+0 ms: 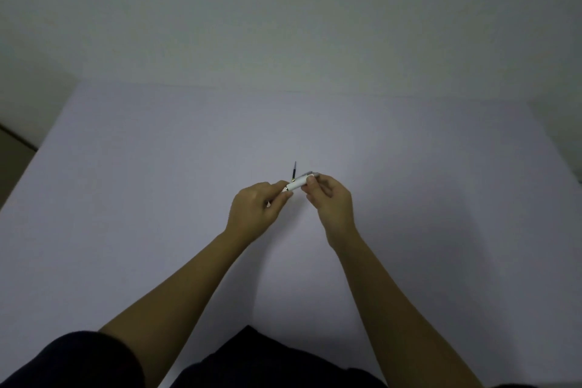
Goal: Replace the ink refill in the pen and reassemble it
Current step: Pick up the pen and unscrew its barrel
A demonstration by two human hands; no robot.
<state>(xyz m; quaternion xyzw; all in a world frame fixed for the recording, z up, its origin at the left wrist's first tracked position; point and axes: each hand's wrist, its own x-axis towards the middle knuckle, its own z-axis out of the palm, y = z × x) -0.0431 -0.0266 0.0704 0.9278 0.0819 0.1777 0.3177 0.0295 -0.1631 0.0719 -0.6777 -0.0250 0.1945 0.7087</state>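
A white pen (pixel 296 184) with a gold ring is held above the table between both hands. My left hand (pixel 256 211) pinches its lower left end, and a small bit of that part shows below the fingers. My right hand (pixel 329 200) grips the upper right end, where a grey clip or cap pokes out past the thumb. A thin dark ink refill (pixel 294 170) lies on the table just behind the pen, pointing away from me.
The pale table (pixel 157 198) stretches wide on all sides of the hands. Its far edge meets a plain wall. My dark sleeves and lap fill the bottom of the view.
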